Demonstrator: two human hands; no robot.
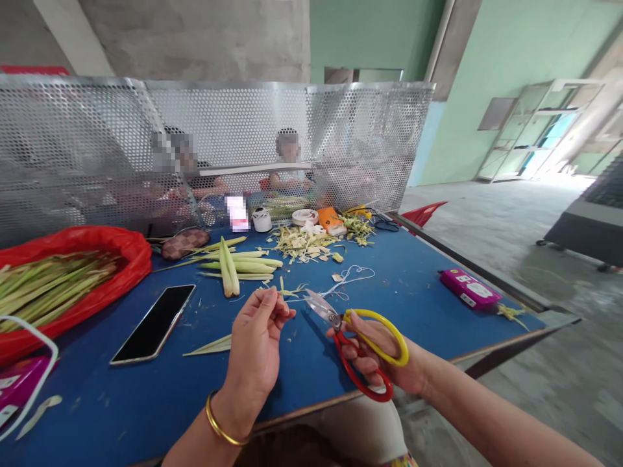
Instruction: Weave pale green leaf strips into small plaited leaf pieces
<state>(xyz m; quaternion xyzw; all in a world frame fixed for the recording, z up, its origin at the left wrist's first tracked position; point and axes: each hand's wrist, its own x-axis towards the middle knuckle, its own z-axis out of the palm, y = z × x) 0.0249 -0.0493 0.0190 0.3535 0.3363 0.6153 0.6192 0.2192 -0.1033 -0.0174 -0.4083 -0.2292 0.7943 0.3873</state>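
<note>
My left hand [256, 340] is closed, thumb and fingers pinched together over the blue table [311, 363]. A thin white string [349, 281] runs from its fingertips to the right and ends in loose loops on the tabletop. My right hand [372, 350] grips scissors [335, 319] with one yellow and one red handle. Their blades are a little apart and point left, close to the string. Under my left wrist lies a pale green leaf strip [209, 347]. Whatever else sits in the left fingertips is too small to make out.
Husk-like green stalks [243, 264] and a pile of trimmings [304, 243] lie farther back. At left are a phone [154, 324] and a red bag [139, 250] of leaves. A purple pack [470, 288] sits right. Behind a perforated metal screen [243, 123], other people sit.
</note>
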